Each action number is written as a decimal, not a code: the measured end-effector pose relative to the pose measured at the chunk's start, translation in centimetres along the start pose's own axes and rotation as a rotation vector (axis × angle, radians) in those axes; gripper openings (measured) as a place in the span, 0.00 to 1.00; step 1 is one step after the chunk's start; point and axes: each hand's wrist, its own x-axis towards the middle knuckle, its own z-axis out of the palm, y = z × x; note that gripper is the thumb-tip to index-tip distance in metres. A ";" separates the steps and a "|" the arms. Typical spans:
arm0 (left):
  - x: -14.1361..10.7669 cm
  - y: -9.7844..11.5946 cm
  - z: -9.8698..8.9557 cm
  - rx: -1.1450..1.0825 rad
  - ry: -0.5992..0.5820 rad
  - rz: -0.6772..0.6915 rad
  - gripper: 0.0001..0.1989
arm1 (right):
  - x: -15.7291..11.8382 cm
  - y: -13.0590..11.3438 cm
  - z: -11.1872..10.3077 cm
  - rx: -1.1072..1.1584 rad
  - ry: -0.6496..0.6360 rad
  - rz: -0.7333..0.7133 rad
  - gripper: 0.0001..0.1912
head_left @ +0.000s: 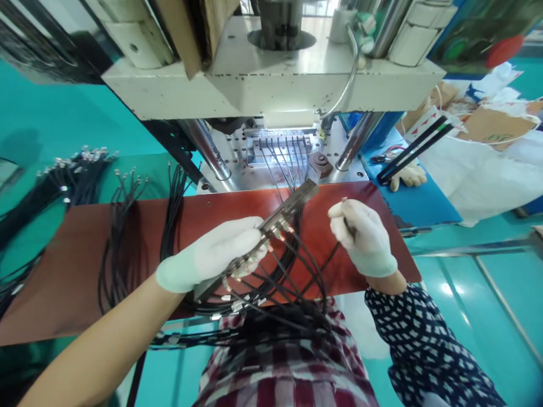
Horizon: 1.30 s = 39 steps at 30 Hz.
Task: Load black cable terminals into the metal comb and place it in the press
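My left hand [231, 246], in a white glove with a pale green cuff, is closed around a long metal bar [292, 206] that slants up to the right. Several black cables with metal ends sit along the bar's lower edge and hang toward my lap. To the right, my gloved right hand [360, 232] pinches the end of a black cable [333, 255] over the red-brown board [356, 195]. Behind the bar, more thin cables run into a metal mould block [278, 152] on the press bed.
The white press head [271, 93] spans above, between steel columns [360, 141]. Cable bundles [121, 243] lie on the board's left side. At right, a blue surface [432, 198] holds a spare glove [409, 175], pliers [384, 157] and black bars; a white sack [500, 169] is beyond.
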 end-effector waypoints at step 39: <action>2.7 -3.8 0.4 0.503 0.117 0.085 0.21 | -1.3 2.4 4.4 -1.445 0.091 -0.575 0.07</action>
